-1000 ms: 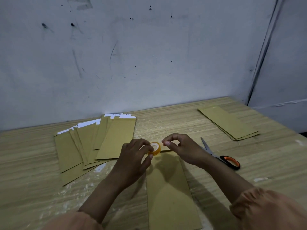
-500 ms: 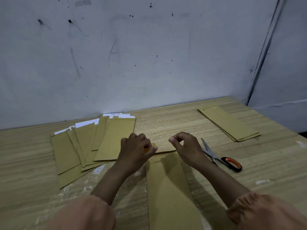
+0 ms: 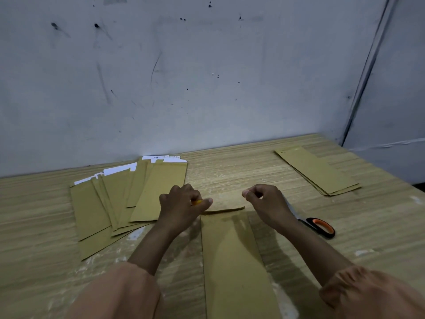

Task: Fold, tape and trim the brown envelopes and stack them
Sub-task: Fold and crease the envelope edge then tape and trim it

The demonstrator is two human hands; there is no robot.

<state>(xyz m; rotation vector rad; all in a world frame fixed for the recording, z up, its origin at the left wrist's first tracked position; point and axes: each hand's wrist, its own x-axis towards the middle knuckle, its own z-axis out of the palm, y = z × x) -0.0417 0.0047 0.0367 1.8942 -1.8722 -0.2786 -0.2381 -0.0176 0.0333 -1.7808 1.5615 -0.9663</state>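
Two hands over a brown envelope on a wooden bench

A pale grey wall (image 3: 207,77), scuffed and dotted with dark marks, fills the upper half of the view. Below it a light wooden bench (image 3: 230,166) runs from side to side, with worn whitish patches near the front edge.

On the left of the bench lies a fanned pile of brown envelopes (image 3: 128,199), overlapping one another, with white paper showing at their far ends. At the far right lies a neat stack of envelopes (image 3: 318,170), squared up and well apart from everything else.

In the middle, one envelope (image 3: 232,261) lies flat, running lengthways from the near edge away from the viewer. Its far end has a narrow flap (image 3: 224,211) lifted slightly off the bench.

Two forearms in loose peach sleeves reach in from the bottom. The left hand (image 3: 181,203) is curled at the envelope's far left corner, its fingers wrapped round a small roll of tape (image 3: 196,202), of which only a sliver of yellow shows. The right hand (image 3: 266,199) hovers just beyond the far right corner with thumb and forefinger pinched together; what they pinch cannot be made out.

Scissors (image 3: 316,224) with black and orange handles lie just right of the right wrist
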